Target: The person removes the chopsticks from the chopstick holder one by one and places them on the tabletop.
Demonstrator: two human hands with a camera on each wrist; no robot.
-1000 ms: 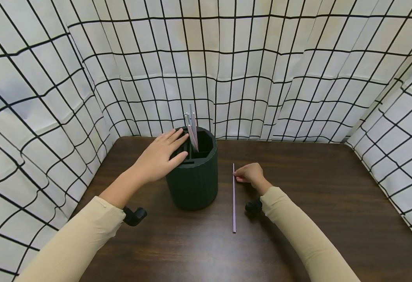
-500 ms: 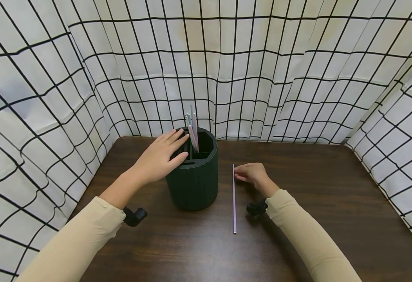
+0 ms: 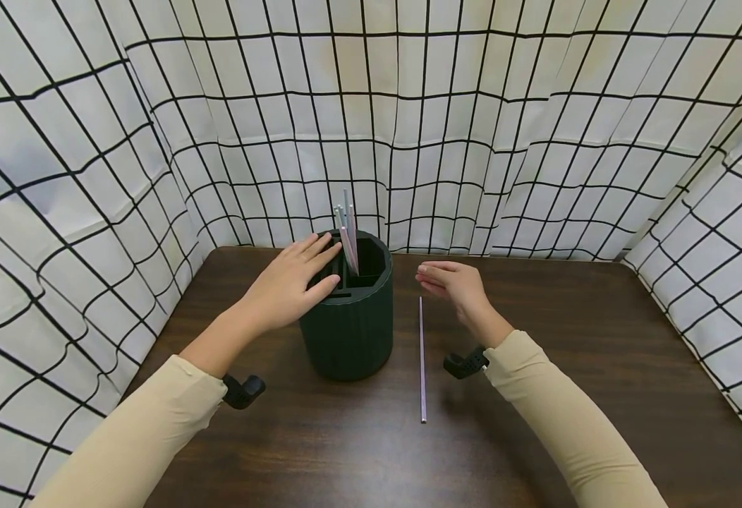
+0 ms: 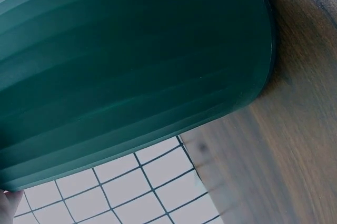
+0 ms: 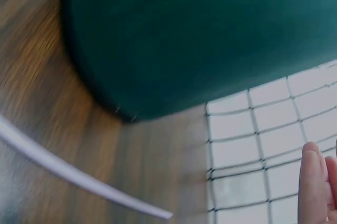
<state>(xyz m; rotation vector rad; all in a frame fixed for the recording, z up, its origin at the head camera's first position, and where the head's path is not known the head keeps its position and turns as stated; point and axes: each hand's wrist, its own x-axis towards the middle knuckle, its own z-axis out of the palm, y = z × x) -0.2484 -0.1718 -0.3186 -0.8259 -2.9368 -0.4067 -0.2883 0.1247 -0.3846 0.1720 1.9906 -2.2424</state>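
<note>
A dark green ribbed holder with divided compartments stands upright on the table; its wall fills much of the left wrist view. My left hand rests across the holder's left rim, fingers spread and fairly straight. Several thin pale sticks lean together inside one compartment. To the holder's right, a single slim lilac stick lies on the table, pointing away from me. Just beyond its far end is my right hand, holding nothing. Its fingers are extended in the right wrist view.
The brown wooden table reaches a white wall with a black grid at the back and sides. Black wrist-camera mounts stick out under both forearms.
My right hand has let go of the lilac stick and moved up and away from me, past its far end. The stick stays on the table. My left hand remains on the holder's rim.
</note>
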